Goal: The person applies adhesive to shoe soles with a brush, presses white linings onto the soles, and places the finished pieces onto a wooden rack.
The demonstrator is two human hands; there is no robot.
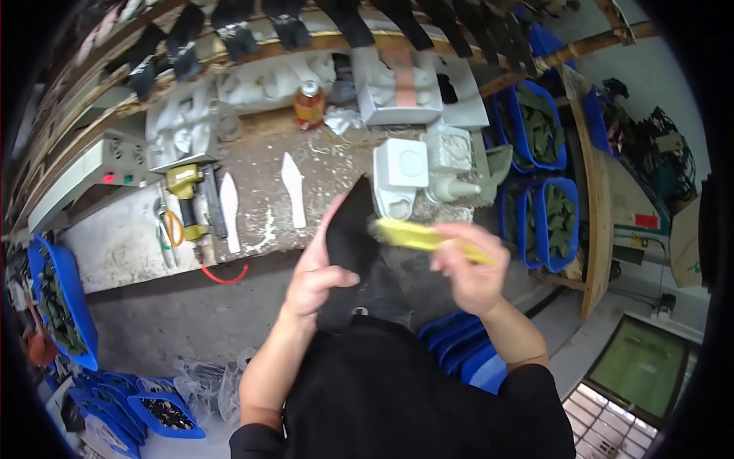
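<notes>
My left hand [312, 284] is closed around a dark, pointed, flat piece of material [350, 233], with the thumb across its near face. The piece stands tilted up in front of my chest, its tip over the bench edge. In my right hand [472, 269] is a yellow-handled brush [413, 236]. Its blurred end is at the right edge of the dark piece; whether it touches cannot be made out. Two white blade-shaped pieces, one farther right [292, 191] and one farther left [230, 213], lie on the bench beyond my left hand.
On the worn bench [260, 172] are a yellow-and-black power tool [186, 200] with a red hose, scissors [163, 228], a bottle of amber liquid [309, 107] and white containers [403, 164]. Blue bins [556, 222] stand right; dark pieces hang overhead.
</notes>
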